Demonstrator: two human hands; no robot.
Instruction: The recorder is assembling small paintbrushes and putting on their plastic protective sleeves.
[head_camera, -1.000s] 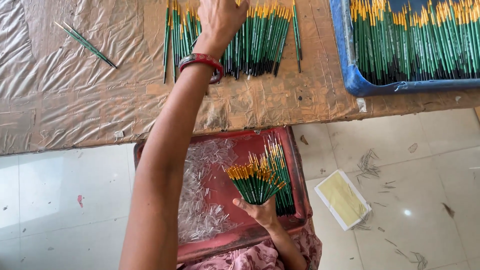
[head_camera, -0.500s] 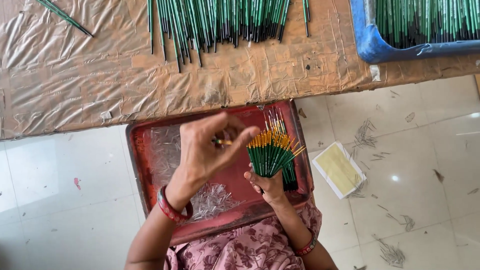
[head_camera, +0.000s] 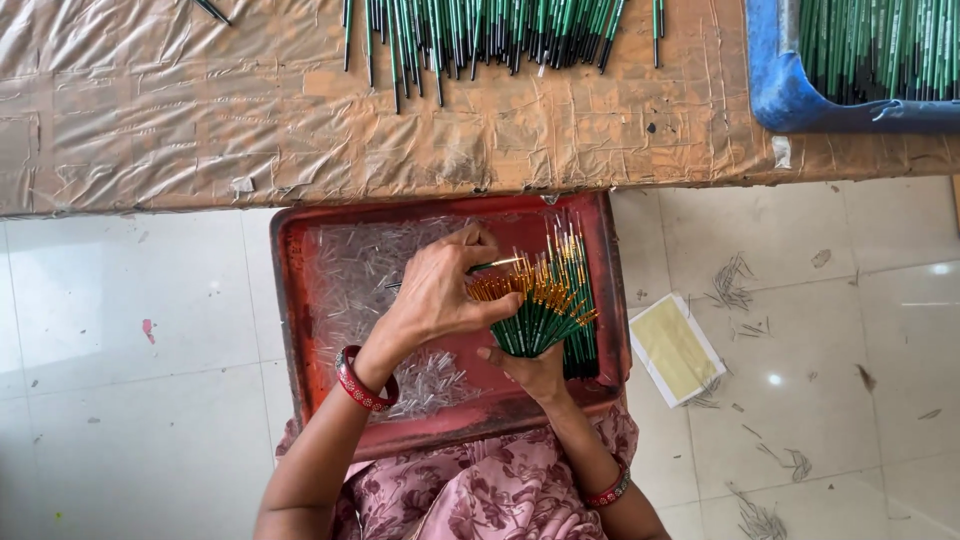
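Note:
My right hand (head_camera: 532, 370) grips a fanned bundle of thin green brushes with gold ferrules (head_camera: 545, 305) over a red tray (head_camera: 300, 330) on my lap. My left hand (head_camera: 440, 295), with a red bangle at the wrist, rests against the bundle's tips and pinches a single green brush (head_camera: 497, 264) between its fingers. More green brushes (head_camera: 578, 350) lie in the tray's right side behind the bundle. Small clear plastic tubes (head_camera: 350, 275) cover the tray's left part.
A table covered in brown taped sheeting (head_camera: 300, 140) runs across the top, with a row of loose green brushes (head_camera: 480, 35) on it. A blue tray (head_camera: 790, 100) full of brushes sits at the top right. A yellow pad (head_camera: 675, 348) and scattered debris lie on the white tiled floor.
My left hand drew back from the brush pile on the table down to the tray and now meets the bundle. The view has tilted downward.

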